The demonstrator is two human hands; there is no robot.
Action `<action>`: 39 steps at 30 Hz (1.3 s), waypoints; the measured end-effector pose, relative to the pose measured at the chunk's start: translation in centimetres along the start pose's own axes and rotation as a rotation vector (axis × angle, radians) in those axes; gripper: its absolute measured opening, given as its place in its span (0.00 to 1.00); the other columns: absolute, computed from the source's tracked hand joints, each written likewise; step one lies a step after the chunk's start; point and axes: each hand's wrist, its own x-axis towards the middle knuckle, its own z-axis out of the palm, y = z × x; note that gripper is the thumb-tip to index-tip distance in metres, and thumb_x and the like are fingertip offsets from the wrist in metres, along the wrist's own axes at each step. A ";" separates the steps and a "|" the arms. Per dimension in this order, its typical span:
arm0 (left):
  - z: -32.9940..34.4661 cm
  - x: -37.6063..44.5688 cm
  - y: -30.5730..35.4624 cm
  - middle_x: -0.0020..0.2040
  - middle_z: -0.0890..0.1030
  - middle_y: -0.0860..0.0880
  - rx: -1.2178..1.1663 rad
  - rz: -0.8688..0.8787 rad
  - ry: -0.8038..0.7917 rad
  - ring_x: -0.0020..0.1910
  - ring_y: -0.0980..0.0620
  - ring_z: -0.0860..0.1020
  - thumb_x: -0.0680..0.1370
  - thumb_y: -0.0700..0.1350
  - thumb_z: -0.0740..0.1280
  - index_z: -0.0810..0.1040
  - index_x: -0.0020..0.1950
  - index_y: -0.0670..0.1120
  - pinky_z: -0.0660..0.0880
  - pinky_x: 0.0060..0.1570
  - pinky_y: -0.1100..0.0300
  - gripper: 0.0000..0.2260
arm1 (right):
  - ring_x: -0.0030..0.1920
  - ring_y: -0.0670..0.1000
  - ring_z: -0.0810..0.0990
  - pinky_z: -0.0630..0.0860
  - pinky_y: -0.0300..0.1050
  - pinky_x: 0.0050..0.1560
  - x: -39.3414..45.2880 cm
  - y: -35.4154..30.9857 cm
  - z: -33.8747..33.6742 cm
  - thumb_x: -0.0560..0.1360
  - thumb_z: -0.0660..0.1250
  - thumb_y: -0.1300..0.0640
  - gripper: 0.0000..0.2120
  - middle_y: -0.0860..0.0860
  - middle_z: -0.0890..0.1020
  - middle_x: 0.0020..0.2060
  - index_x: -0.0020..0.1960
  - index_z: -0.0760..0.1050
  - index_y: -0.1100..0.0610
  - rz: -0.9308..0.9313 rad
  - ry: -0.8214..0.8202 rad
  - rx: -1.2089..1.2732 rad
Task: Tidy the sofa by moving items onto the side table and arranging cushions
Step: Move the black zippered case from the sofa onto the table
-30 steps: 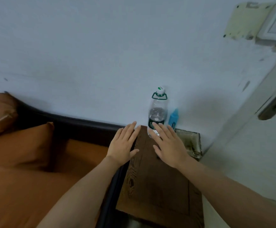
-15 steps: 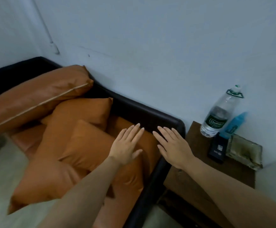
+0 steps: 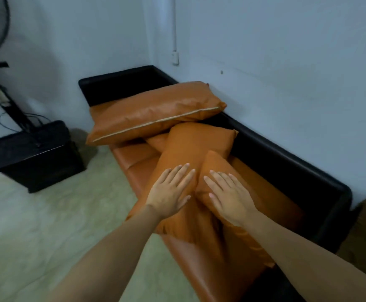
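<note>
Pale walls behind a black-framed sofa (image 3: 286, 158) heaped with orange cushions (image 3: 156, 112). Left hand (image 3: 169, 192) and right hand (image 3: 228, 197) over the two nearest cushions, fingers straight, gripping nothing. Likely the cushion-arranging step; next, grip one and set it against the backrest.

no readable text, labels, brands or numbers anywhere in view
</note>
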 end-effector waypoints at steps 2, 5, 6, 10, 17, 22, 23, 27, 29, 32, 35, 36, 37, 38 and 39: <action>-0.1 -2.0 -2.5 0.75 0.65 0.44 0.014 -0.038 -0.002 0.71 0.45 0.67 0.76 0.61 0.60 0.58 0.76 0.47 0.66 0.67 0.49 0.33 | 0.68 0.53 0.71 0.67 0.54 0.69 2.0 -2.4 0.3 0.80 0.49 0.47 0.24 0.53 0.71 0.70 0.72 0.67 0.53 -0.053 -0.009 0.006; -0.4 -4.4 -5.7 0.73 0.68 0.44 0.039 -0.097 0.008 0.69 0.45 0.70 0.73 0.61 0.67 0.60 0.75 0.47 0.68 0.66 0.48 0.36 | 0.67 0.53 0.72 0.69 0.54 0.67 5.2 -5.5 0.8 0.80 0.50 0.47 0.24 0.53 0.72 0.69 0.72 0.68 0.53 -0.112 -0.009 0.013; -0.5 -5.1 -6.6 0.72 0.69 0.44 0.039 -0.116 0.012 0.68 0.45 0.71 0.73 0.61 0.68 0.61 0.74 0.47 0.68 0.66 0.49 0.36 | 0.67 0.53 0.72 0.69 0.54 0.67 6.2 -6.4 1.1 0.79 0.50 0.47 0.24 0.53 0.73 0.69 0.71 0.68 0.53 -0.129 -0.015 0.014; -0.4 -7.3 -10.2 0.70 0.72 0.44 0.044 -0.175 0.014 0.66 0.45 0.73 0.71 0.60 0.71 0.68 0.72 0.47 0.69 0.64 0.49 0.34 | 0.66 0.54 0.74 0.70 0.54 0.66 10.3 -9.3 2.0 0.79 0.49 0.47 0.24 0.54 0.74 0.68 0.71 0.69 0.53 -0.187 -0.026 0.014; 1.4 -7.2 -18.1 0.69 0.73 0.45 0.097 -0.252 -0.033 0.65 0.45 0.75 0.70 0.59 0.72 0.70 0.72 0.47 0.70 0.64 0.50 0.34 | 0.63 0.56 0.76 0.73 0.55 0.62 19.2 -12.5 4.6 0.78 0.51 0.47 0.24 0.54 0.76 0.66 0.69 0.72 0.53 -0.250 -0.044 0.019; 3.5 -4.6 -25.6 0.69 0.73 0.45 0.103 -0.292 -0.082 0.64 0.45 0.75 0.70 0.59 0.72 0.70 0.72 0.47 0.70 0.64 0.49 0.34 | 0.64 0.58 0.75 0.72 0.56 0.64 27.8 -13.9 6.2 0.79 0.50 0.47 0.24 0.54 0.75 0.67 0.70 0.71 0.52 -0.279 -0.041 0.040; 3.9 -4.0 -27.1 0.69 0.73 0.44 0.105 -0.296 -0.084 0.65 0.45 0.75 0.70 0.59 0.72 0.69 0.72 0.47 0.69 0.65 0.48 0.34 | 0.64 0.58 0.75 0.72 0.56 0.64 29.5 -14.2 6.4 0.79 0.49 0.47 0.24 0.54 0.75 0.67 0.70 0.71 0.52 -0.290 -0.041 0.034; 5.2 -2.2 -32.6 0.70 0.72 0.44 0.116 -0.309 -0.101 0.66 0.44 0.73 0.73 0.59 0.68 0.68 0.73 0.46 0.68 0.66 0.47 0.32 | 0.64 0.58 0.75 0.72 0.57 0.64 35.6 -15.7 6.7 0.79 0.49 0.47 0.24 0.54 0.75 0.66 0.70 0.71 0.52 -0.314 -0.041 0.024; 5.9 -1.8 -35.1 0.70 0.71 0.44 0.109 -0.326 -0.128 0.66 0.44 0.73 0.75 0.59 0.61 0.67 0.73 0.46 0.68 0.66 0.47 0.29 | 0.64 0.58 0.75 0.72 0.57 0.64 38.0 -16.5 6.9 0.79 0.49 0.47 0.24 0.54 0.75 0.67 0.70 0.71 0.52 -0.332 -0.046 0.020; 6.9 -1.3 -39.0 0.71 0.71 0.44 0.105 -0.349 -0.150 0.67 0.44 0.72 0.74 0.59 0.64 0.66 0.74 0.47 0.65 0.68 0.48 0.31 | 0.64 0.58 0.75 0.71 0.56 0.64 41.6 -17.8 7.4 0.79 0.50 0.47 0.24 0.54 0.75 0.67 0.70 0.71 0.52 -0.347 -0.039 0.015; 8.0 -1.2 -42.8 0.71 0.71 0.43 0.094 -0.342 -0.133 0.67 0.44 0.71 0.73 0.58 0.67 0.67 0.74 0.46 0.60 0.70 0.48 0.32 | 0.65 0.59 0.74 0.71 0.57 0.65 45.1 -19.4 8.1 0.79 0.50 0.48 0.23 0.54 0.74 0.67 0.70 0.71 0.52 -0.362 -0.030 0.017; 8.3 -1.1 -44.2 0.71 0.70 0.43 0.090 -0.336 -0.128 0.67 0.44 0.71 0.73 0.58 0.67 0.67 0.74 0.46 0.61 0.69 0.48 0.32 | 0.65 0.59 0.73 0.71 0.57 0.65 46.4 -20.0 8.4 0.79 0.50 0.48 0.23 0.55 0.74 0.68 0.70 0.70 0.53 -0.367 -0.023 0.017; 8.7 -1.1 -45.6 0.71 0.70 0.43 0.085 -0.330 -0.120 0.67 0.44 0.71 0.74 0.59 0.66 0.67 0.74 0.46 0.61 0.69 0.48 0.31 | 0.65 0.60 0.73 0.71 0.57 0.64 47.7 -20.6 8.7 0.79 0.50 0.48 0.23 0.55 0.73 0.68 0.70 0.70 0.53 -0.367 -0.021 0.015; 9.1 -1.2 -47.1 0.71 0.71 0.44 0.078 -0.325 -0.110 0.67 0.44 0.71 0.74 0.59 0.65 0.66 0.74 0.46 0.60 0.69 0.49 0.31 | 0.65 0.60 0.73 0.71 0.58 0.64 49.1 -21.4 8.9 0.79 0.51 0.49 0.23 0.56 0.73 0.68 0.70 0.71 0.54 -0.362 -0.019 0.013; 9.6 -1.3 -48.7 0.70 0.71 0.44 0.067 -0.320 -0.106 0.67 0.44 0.71 0.74 0.59 0.64 0.66 0.74 0.46 0.59 0.69 0.49 0.31 | 0.64 0.60 0.74 0.71 0.58 0.64 50.4 -22.3 9.2 0.79 0.51 0.49 0.23 0.56 0.74 0.67 0.70 0.71 0.54 -0.354 -0.016 0.011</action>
